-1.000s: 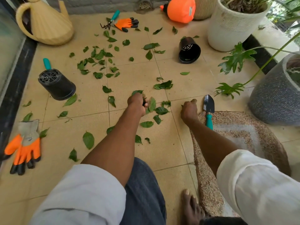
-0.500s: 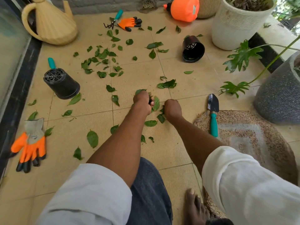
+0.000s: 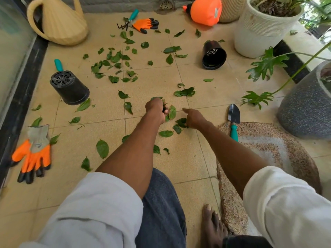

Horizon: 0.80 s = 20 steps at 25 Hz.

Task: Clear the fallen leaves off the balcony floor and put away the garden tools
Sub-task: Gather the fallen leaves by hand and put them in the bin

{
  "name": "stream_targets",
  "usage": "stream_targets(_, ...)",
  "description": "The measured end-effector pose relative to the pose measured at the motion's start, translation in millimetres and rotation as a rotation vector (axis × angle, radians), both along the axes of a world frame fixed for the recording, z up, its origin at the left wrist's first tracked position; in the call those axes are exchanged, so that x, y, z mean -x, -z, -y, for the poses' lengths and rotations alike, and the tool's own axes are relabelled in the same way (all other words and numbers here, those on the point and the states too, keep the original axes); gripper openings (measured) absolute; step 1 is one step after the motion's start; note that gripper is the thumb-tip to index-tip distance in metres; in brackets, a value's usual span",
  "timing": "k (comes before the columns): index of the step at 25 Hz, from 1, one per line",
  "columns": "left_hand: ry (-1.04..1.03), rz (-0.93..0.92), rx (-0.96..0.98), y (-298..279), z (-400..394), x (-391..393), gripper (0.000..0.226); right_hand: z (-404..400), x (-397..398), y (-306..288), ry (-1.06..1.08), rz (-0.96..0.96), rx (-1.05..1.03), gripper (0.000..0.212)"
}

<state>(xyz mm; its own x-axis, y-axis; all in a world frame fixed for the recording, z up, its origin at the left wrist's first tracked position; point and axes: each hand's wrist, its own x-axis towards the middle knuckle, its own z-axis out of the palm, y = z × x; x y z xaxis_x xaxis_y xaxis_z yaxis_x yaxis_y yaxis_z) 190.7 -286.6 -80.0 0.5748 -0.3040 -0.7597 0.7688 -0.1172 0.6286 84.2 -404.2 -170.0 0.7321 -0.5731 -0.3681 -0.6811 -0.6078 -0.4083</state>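
Note:
Green fallen leaves (image 3: 114,59) lie scattered over the tan balcony tiles (image 3: 152,81). My left hand (image 3: 156,109) grips a bunch of leaves at the middle of the floor. Just to its right, my right hand (image 3: 194,118) is low on the tiles, its fingers curled on a dark leaf (image 3: 181,122). A small trowel (image 3: 233,120) with a teal handle lies at the mat's edge, right of my right hand. A hand rake (image 3: 127,21) lies at the back beside an orange glove (image 3: 146,25). Another orange glove (image 3: 32,156) lies at the left.
Two black pots lie tipped, one left (image 3: 69,87) with a teal handle (image 3: 58,64) behind it, one back right (image 3: 214,55). A tan watering can (image 3: 59,20), orange sprayer (image 3: 206,10), white planter (image 3: 265,27) and grey planter (image 3: 308,104) ring the floor. A woven mat (image 3: 268,154) lies right.
My right hand moved left from beside the trowel to the leaves next to my left hand and took hold of one. My left hand stayed put with its bunch.

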Motion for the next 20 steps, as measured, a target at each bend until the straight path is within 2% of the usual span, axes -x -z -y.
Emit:
stream_targets(2, 0.001, 0.000, 0.000, 1, 0, -1, 0.025, -12, 2, 12, -0.034, -0.038, 0.063, 0.029)
stream_targets(5, -0.003, -0.011, -0.011, 3, -2, -4, 0.024, -18, 10, 20, 0.074, 0.024, 0.103, 0.020)
stream_targets(8, -0.012, -0.014, 0.005, 3, -3, -5, 0.024, -20, 22, 22, 0.041, 0.079, 0.194, 0.017)
stream_targets(10, -0.014, -0.007, 0.016, 0, -3, -4, 0.025, -29, 32, 24, 0.064, 0.121, 0.170, 0.016)
stream_targets(15, -0.007, 0.003, 0.010, -3, -6, -5, 0.025, -75, 59, 36, 0.064, 0.216, 0.352, 0.028)
stream_targets(20, 0.008, 0.037, -0.001, -5, -12, -11, 0.020, -83, 66, 39, 0.115, 0.178, 0.372, 0.031)
